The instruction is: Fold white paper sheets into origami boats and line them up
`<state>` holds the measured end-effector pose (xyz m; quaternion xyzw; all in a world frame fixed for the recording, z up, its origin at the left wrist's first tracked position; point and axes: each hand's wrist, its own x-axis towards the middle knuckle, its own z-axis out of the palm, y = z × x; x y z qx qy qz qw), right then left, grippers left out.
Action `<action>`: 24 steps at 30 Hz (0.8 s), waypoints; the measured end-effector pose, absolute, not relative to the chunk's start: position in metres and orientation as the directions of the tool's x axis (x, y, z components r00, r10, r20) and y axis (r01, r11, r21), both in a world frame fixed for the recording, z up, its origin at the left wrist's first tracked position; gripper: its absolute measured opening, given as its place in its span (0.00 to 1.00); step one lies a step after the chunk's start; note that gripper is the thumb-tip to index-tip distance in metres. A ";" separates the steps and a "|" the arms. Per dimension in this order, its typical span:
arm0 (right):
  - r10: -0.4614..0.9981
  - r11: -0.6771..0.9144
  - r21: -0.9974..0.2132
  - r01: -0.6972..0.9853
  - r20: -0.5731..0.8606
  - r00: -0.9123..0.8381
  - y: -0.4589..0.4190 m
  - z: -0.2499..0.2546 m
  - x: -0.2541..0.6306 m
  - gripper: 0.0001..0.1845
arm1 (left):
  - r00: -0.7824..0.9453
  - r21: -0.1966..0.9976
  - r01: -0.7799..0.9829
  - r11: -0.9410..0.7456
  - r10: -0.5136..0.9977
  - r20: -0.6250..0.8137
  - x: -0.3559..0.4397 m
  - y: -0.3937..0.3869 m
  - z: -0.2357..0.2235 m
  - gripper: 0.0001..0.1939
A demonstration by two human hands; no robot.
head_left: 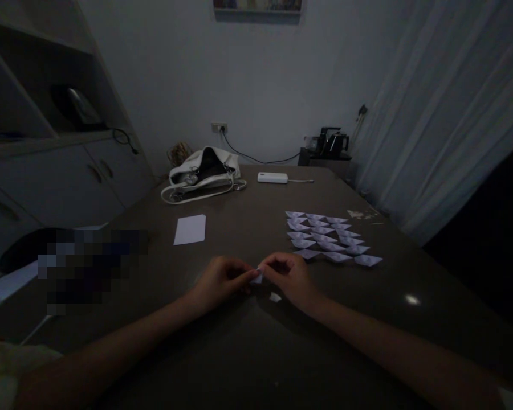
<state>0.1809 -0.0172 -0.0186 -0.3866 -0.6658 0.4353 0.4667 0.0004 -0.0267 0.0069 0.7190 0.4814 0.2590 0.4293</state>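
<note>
Left hand (219,283) and right hand (294,281) pinch one small piece of paper (257,278) between their fingertips, gripped from both sides, probably for steadiness! Paper boats (325,238) line up right of the grip, seemingly kept clear; plain paper (190,229) lies beyond, leftward.

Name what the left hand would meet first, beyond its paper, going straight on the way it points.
Most likely the right hand, at the same small paper; the depth is hard to judge.

Apparently a home, given the curtain (444,97), handled cabinets (64,173), framed picture (257,5) and handbag (211,179).
</note>
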 end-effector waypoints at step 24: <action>0.936 0.330 -0.925 0.187 0.295 -0.194 -0.014 -0.023 0.184 0.05 | 0.436 0.820 0.504 -0.271 0.900 0.030 -0.005 -0.023 0.008 0.15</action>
